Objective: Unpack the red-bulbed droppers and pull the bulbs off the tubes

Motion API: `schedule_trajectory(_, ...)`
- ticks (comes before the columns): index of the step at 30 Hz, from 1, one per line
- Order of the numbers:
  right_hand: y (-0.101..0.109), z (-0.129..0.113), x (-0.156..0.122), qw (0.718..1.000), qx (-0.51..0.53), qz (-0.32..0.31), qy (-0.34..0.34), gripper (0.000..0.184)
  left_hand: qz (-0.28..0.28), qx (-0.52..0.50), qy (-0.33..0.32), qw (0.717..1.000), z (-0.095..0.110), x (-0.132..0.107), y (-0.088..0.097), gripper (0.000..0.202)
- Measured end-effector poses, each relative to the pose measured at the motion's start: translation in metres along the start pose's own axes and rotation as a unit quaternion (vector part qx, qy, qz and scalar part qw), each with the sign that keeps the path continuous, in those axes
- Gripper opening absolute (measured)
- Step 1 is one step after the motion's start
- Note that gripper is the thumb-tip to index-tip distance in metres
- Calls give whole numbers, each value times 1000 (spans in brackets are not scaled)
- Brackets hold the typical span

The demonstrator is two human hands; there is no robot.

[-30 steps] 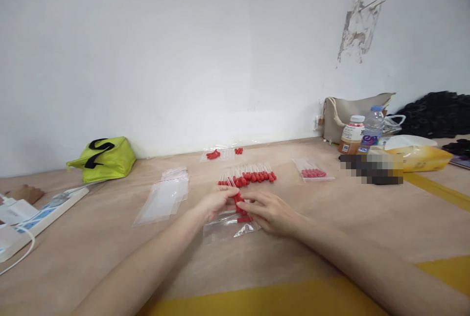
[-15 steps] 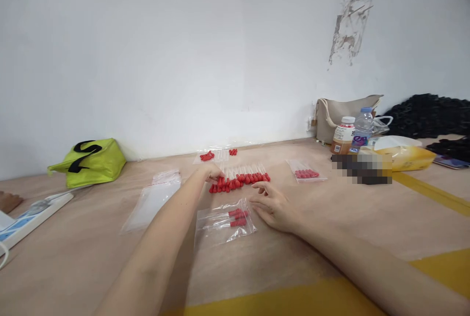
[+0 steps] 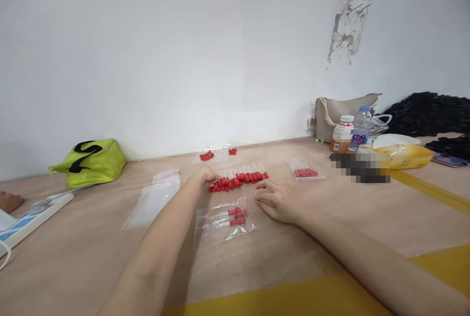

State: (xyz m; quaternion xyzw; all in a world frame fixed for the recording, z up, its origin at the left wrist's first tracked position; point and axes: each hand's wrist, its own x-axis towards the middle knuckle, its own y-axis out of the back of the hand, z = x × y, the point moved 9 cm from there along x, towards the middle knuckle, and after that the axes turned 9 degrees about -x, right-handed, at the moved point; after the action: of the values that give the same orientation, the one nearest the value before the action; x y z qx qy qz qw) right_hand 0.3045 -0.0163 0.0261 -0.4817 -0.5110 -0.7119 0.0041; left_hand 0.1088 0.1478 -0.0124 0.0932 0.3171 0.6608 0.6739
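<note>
Red-bulbed droppers (image 3: 238,179) with clear stems lie side by side in a row, bulbs toward me. My left hand (image 3: 208,175) is at the row's left end, its fingertips close against the droppers and partly hidden; it looks loosely open. Just below the row's right end, my right hand (image 3: 279,201) rests with bent fingers slightly apart and nothing in them. Between my forearms lies a clear zip bag (image 3: 209,228) with several droppers in it. Another bag of droppers (image 3: 304,171) lies to the right of the row.
Flat clear bags (image 3: 156,203) are stacked at left. Behind the row lies a bag with red bulbs (image 3: 206,156). A yellow-green pouch (image 3: 97,162) and power strip (image 3: 36,215) sit left. Bottles (image 3: 342,135), a tissue pack (image 3: 407,154) and a grey bag (image 3: 341,105) stand right.
My left hand has drawn slightly left along the row's end. My right hand has shifted a little to the right, its fingers bent closer together. The bagged droppers stay put.
</note>
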Motion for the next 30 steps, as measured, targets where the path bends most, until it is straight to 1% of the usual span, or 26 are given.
schedule_trajectory(3,-3,-2,0,1000,12,-13,1,16,12,52,4,999,0,-2,5,24)
schedule_trajectory(4,-5,-3,0,1000,23,-21,0,15,22,68,-8,997,3,-5,8,21)
schedule_trajectory(5,-7,-4,1,999,39,-30,-7,14,36,82,-26,996,6,-9,12,18)
schedule_trajectory(7,-11,-2,1,995,74,-45,-40,11,74,106,-79,988,12,-25,20,15)
schedule_trajectory(9,-17,2,0,988,109,-62,-87,10,109,120,-147,976,12,-50,23,16)
schedule_trajectory(10,-20,3,0,984,123,-73,-106,10,116,123,-177,970,8,-65,21,17)
schedule_trajectory(11,-24,3,-1,980,135,-84,-118,11,109,128,-218,962,3,-80,16,19)
schedule_trajectory(12,-27,3,0,977,143,-94,-125,12,79,137,-300,941,3,-100,4,22)
schedule_trajectory(13,-30,2,0,975,149,-101,-130,13,48,132,-360,922,-1,-119,-6,24)
schedule_trajectory(14,-32,1,1,973,152,-107,-134,14,19,125,-400,908,-7,-134,-14,25)
schedule_trajectory(15,-34,0,2,972,155,-113,-138,15,-9,121,-421,899,-15,-146,-22,25)
schedule_trajectory(17,-39,-2,4,968,163,-129,-141,15,-35,123,-429,894,-29,-159,-30,32)
schedule_trajectory(20,-46,-5,7,965,168,-142,-141,12,-53,136,-414,899,-37,-161,-36,42)
schedule_trajectory(23,-52,-3,7,961,184,-128,-162,6,-60,147,-412,897,-36,-159,-38,43)
schedule_trajectory(25,-54,-2,6,956,207,-116,-171,6,-63,149,-414,896,-35,-159,-39,43)
schedule_trajectory(28,-53,-2,5,951,231,-105,-176,13,-65,141,-414,897,-34,-161,-39,43)
schedule_trajectory(30,-53,-5,5,947,246,-121,-168,21,-65,134,-412,899,-34,-162,-39,43)
